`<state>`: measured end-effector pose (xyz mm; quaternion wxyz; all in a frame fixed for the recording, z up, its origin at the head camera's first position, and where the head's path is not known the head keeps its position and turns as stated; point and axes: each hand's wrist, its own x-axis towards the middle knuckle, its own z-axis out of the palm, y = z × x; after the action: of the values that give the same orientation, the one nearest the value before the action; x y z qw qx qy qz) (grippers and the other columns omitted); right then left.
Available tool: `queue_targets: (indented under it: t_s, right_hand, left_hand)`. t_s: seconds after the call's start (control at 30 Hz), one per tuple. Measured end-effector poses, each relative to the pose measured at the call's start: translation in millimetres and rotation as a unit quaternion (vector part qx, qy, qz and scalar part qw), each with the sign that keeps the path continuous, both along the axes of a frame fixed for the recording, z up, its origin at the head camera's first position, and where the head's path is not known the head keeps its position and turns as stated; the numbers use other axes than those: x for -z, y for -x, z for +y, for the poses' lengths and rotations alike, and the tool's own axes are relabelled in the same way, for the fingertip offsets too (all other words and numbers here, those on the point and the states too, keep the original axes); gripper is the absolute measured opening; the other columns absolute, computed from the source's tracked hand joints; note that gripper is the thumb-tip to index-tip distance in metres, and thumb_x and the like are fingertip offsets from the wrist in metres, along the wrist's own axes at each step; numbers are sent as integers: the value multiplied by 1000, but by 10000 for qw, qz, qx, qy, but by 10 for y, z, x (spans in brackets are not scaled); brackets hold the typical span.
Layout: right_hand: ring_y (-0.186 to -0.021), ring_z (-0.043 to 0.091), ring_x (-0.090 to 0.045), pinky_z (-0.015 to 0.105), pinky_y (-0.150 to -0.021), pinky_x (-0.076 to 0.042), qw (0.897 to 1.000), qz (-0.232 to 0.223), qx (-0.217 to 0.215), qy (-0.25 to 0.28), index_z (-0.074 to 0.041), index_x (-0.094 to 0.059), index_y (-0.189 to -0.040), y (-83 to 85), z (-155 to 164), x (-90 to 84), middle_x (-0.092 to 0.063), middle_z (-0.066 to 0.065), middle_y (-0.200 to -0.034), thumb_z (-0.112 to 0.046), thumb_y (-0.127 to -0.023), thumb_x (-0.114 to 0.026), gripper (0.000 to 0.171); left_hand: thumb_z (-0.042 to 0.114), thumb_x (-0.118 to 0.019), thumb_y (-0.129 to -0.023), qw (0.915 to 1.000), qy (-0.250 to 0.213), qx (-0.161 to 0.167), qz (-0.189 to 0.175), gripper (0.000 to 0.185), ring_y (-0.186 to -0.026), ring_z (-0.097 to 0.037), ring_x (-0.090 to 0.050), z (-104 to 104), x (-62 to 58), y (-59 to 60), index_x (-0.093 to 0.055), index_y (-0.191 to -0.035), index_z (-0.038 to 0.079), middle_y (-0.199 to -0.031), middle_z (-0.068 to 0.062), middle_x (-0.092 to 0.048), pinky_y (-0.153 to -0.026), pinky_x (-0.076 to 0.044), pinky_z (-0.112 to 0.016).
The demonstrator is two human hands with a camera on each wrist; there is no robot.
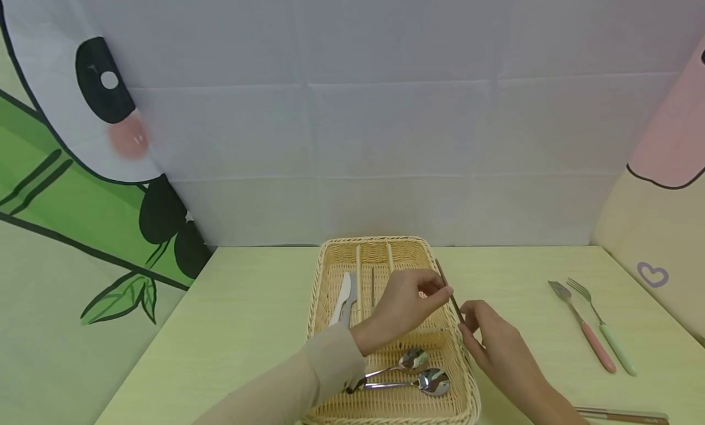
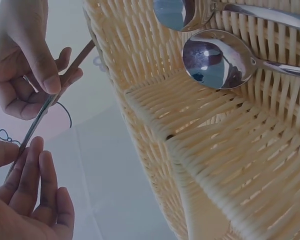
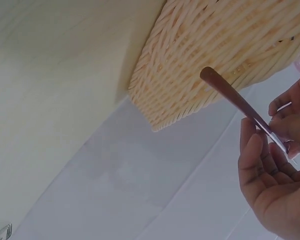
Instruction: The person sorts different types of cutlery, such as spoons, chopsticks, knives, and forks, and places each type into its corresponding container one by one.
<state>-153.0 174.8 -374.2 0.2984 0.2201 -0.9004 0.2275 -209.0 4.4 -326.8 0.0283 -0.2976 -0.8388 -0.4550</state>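
A slim utensil with a brown handle and metal shaft (image 1: 450, 295) is held in the air over the right rim of a woven cutlery basket (image 1: 325, 272). My left hand (image 1: 443, 292), in a beige sleeve, reaches across the basket and pinches the utensil near its middle. My right hand (image 1: 468, 324) pinches its near end, just outside the basket. The left wrist view shows the utensil (image 2: 72, 62) between both hands beside the basket wall (image 2: 200, 165). In the right wrist view its brown tip (image 3: 225, 90) points at the basket (image 3: 215, 45), with my right hand (image 3: 270, 190) below it.
Two metal spoons (image 1: 424, 376) lie in the basket's front compartment, and a white and a grey knife (image 1: 343, 299) in its left slot. On the table to the right lie a pink-handled fork (image 1: 592, 333), a green-handled fork (image 1: 608, 336) and another brown-handled utensil (image 1: 622, 416).
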Motion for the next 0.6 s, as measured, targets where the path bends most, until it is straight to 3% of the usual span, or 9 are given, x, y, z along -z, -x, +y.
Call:
queue_targets:
  t_s: [0.3, 0.6]
  right_hand:
    - [-59, -7, -40, 13, -50, -36, 9998, 158, 37, -106, -5, -53, -98, -12, 33, -17, -50, -11, -73, 3, -70, -73, 35]
    - [-62, -2, -45, 14, -50, -36, 9988, 345, 242, -267, -8, -55, -96, -42, 171, 37, -52, -9, -77, 3, -66, -74, 37]
  left_hand:
    - [28, -57, -90, 9998, -108, -160, -50, 15, -70, 1, -61, -33, -112, 20, -66, -86, 17, -80, 4, -70, -61, -47, -17]
    - [27, -55, -91, 9989, -240, -388, 104, 15, -74, -1, -62, -168, -240, 95, -66, -89, 17, -81, 6, -69, -71, -47, -23]
